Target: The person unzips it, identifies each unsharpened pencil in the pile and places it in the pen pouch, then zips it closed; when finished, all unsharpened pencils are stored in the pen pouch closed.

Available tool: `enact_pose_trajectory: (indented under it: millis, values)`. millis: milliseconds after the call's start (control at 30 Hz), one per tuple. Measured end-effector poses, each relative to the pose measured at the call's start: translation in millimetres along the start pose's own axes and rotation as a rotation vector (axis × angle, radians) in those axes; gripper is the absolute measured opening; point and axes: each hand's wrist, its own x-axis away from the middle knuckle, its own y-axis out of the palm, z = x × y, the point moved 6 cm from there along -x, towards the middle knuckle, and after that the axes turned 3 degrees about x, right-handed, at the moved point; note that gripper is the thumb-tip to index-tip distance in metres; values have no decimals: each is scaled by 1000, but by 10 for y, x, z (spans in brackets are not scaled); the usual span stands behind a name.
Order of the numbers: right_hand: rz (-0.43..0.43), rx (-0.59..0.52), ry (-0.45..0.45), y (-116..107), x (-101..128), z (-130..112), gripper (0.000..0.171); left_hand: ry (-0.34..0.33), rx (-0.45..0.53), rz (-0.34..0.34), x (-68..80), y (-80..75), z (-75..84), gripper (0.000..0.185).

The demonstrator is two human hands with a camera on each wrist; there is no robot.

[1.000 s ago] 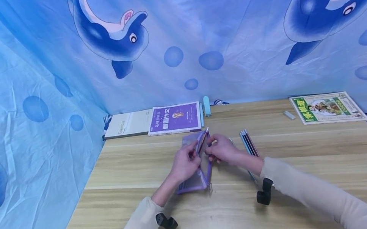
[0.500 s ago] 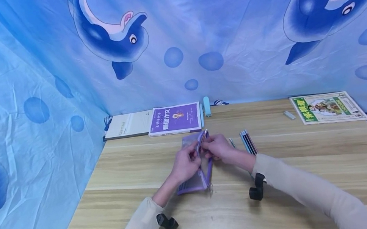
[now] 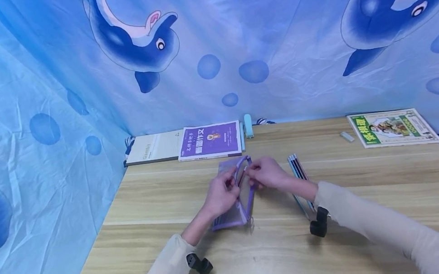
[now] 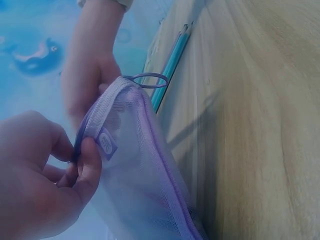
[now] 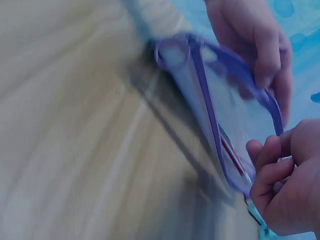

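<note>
A purple mesh pencil pouch [image 3: 234, 210] stands on edge on the wooden table [image 3: 374, 191], held up between both hands. My left hand [image 3: 231, 183] pinches the near rim of its open mouth, thumb and fingers curled on the purple tape [image 4: 82, 150]. My right hand [image 3: 251, 176] is at the mouth from the other side, fingers curled on the end of a red striped pencil [image 5: 232, 150] that lies inside the pouch [image 5: 225, 105]. The zipper ring [image 4: 147, 80] hangs at the pouch's far end. Several loose pencils [image 3: 298, 170] lie just right of my right hand.
Along the back edge lie a white notebook [image 3: 154, 147], a purple booklet [image 3: 209, 140] and a small blue object [image 3: 248, 125]. A green booklet [image 3: 391, 127] and a small eraser [image 3: 346, 137] sit at the back right. Blue dolphin cloth surrounds the table.
The red pencil that stuck out above the pouch has gone down into it. My right hand has stayed at the mouth; the left hand keeps its pinch.
</note>
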Motion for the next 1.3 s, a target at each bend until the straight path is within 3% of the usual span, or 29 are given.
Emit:
enact_pose_trajectory:
  millis: [167, 267, 367, 467, 567, 633, 800, 1000, 1167, 1300]
  values:
    - [139, 272, -317, -298, 40, -89, 20, 7, 50, -4, 0, -55, 6, 57]
    - [205, 496, -476, -397, 66, -120, 34, -2, 118, -23, -10, -106, 11, 55]
    - [217, 676, -624, -404, 83, -143, 52, -12, 155, -62, -24, -160, -18, 53]
    - [197, 756, -770, -362, 104, -183, 57, -40, 188, -118, -21, -211, -65, 52]
    - [175, 765, -867, -339, 121, -234, 51, -71, 247, -179, -2, -254, -105, 51]
    - [155, 757, -873, -346, 118, -272, 45, -84, 297, -215, 6, -273, -120, 49]
    - [86, 679, -773, -424, 87, -370, 26, -109, 357, -255, 5, -328, -135, 49]
    - [53, 588, -669, -452, 15, -444, 16, -135, 376, -139, 98, -540, -219, 42]
    - [62, 581, -585, -461, -42, -444, 15, -9, 529, -17, 408, -827, -426, 47]
    - [93, 579, -556, -486, -62, -437, 14, 125, 452, -3, 697, -884, -525, 52]
